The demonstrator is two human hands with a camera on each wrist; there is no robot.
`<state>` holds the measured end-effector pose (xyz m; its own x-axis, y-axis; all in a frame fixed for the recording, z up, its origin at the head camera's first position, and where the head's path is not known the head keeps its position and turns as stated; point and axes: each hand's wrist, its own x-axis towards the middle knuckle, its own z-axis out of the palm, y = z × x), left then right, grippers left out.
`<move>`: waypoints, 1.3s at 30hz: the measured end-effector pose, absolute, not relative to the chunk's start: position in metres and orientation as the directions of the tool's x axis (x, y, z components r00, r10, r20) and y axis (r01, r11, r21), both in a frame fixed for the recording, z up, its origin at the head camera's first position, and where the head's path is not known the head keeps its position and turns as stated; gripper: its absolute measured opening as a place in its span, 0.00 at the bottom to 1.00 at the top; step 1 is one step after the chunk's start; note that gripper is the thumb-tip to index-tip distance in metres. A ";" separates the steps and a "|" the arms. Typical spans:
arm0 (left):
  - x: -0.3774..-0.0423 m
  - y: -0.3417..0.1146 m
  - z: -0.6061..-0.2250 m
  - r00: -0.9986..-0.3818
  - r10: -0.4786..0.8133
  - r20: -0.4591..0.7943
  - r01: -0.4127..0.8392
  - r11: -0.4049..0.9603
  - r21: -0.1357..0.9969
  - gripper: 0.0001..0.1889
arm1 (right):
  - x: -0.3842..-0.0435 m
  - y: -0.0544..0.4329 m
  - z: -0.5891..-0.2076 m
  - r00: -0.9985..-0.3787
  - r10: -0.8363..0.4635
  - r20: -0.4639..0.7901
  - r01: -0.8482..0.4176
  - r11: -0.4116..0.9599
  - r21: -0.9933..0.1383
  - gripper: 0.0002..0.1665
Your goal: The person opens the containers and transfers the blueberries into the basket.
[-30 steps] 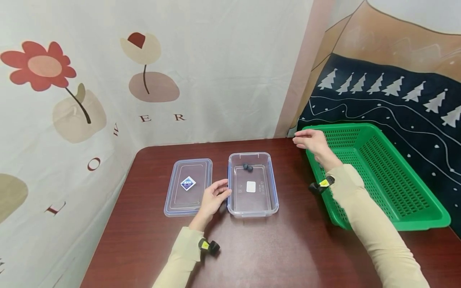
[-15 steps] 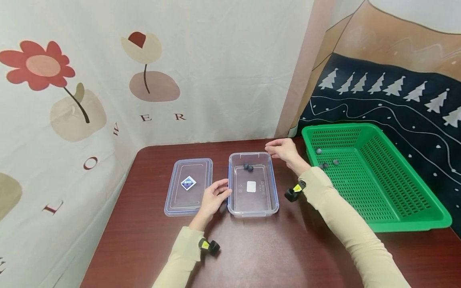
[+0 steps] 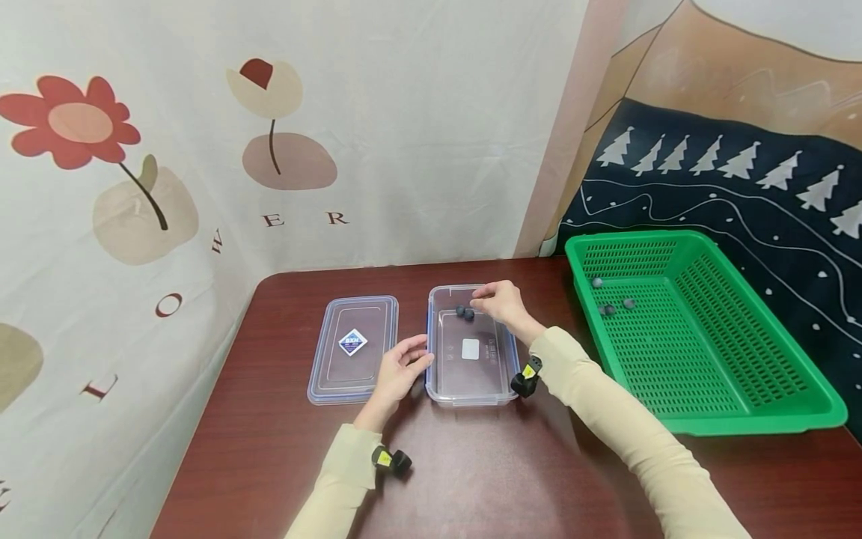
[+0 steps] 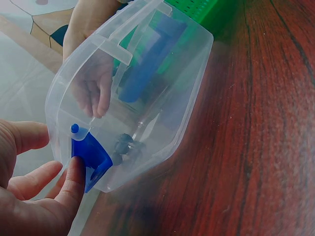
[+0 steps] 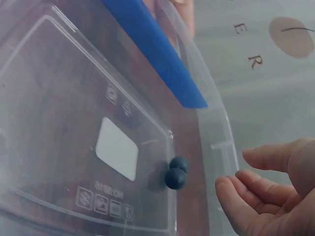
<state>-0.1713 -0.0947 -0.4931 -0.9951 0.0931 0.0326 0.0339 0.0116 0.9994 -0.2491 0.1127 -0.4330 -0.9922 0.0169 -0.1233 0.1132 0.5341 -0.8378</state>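
A clear plastic food box [image 3: 471, 378] with blue side latches stands uncovered on the table. Two blueberries [image 5: 175, 179] lie together near its far end. My left hand [image 3: 397, 373] rests against the box's left side, a fingertip on the blue latch [image 4: 91, 157] and the fingers loosely spread. Over the box's far right part, my right hand [image 3: 501, 305] hovers with thumb and fingertips close together, near the two berries. Whether a berry sits between those fingertips is hidden in every view. In the right wrist view the right hand's fingers [image 5: 236, 201] curl beside the box wall.
Left of the box lies its clear lid [image 3: 337, 374] with a blue-and-white sticker. A large green perforated basket [image 3: 707, 359] stands at the right, with several blueberries [image 3: 609, 309] in its far left corner. Printed cloth [image 3: 417, 150] hangs behind the table.
My right hand has moved left from the basket's rim to above the box, uncovering the berries in the basket. The left hand, box and lid have stayed put.
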 end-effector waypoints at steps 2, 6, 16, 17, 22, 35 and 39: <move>-0.171 -0.095 -0.493 -0.995 0.092 0.028 0.028 0.008 1.000 0.20 | -0.248 0.109 -0.435 -0.994 0.010 -0.110 0.098 0.551 -0.829 0.13; -0.172 -0.095 -0.494 -0.996 0.089 0.023 0.025 0.020 0.999 0.20 | -0.248 0.104 -0.438 -0.994 0.003 -0.112 0.095 0.559 -0.824 0.15; -0.170 -0.096 -0.492 -0.995 0.095 0.040 0.041 0.015 0.999 0.20 | -0.253 0.094 -0.442 -0.990 0.016 -0.137 0.114 0.652 -0.749 0.18; -0.170 -0.096 -0.492 -0.995 0.096 0.040 0.041 0.016 0.999 0.20 | -0.254 0.093 -0.442 -0.990 0.020 -0.141 0.119 0.665 -0.738 0.18; -0.170 -0.096 -0.491 -0.995 0.097 0.032 0.035 0.024 0.999 0.20 | -0.258 0.089 -0.445 -0.987 0.054 -0.149 0.143 0.710 -0.690 0.18; -0.170 -0.096 -0.492 -0.994 0.102 0.036 0.039 0.024 0.999 0.20 | -0.268 0.087 -0.459 -0.983 0.093 -0.159 0.176 0.729 -0.661 0.08; -0.170 -0.095 -0.491 -0.995 0.097 0.035 0.038 0.021 0.999 0.20 | -0.269 0.087 -0.462 -0.986 0.088 -0.139 0.158 0.746 -0.647 0.06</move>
<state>-0.1698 -0.0951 -0.4915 -0.9947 0.0968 0.0354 0.0376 0.0206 0.9991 -0.2691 0.0870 -0.4619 -0.9864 0.0878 -0.1393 0.1578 0.7461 -0.6469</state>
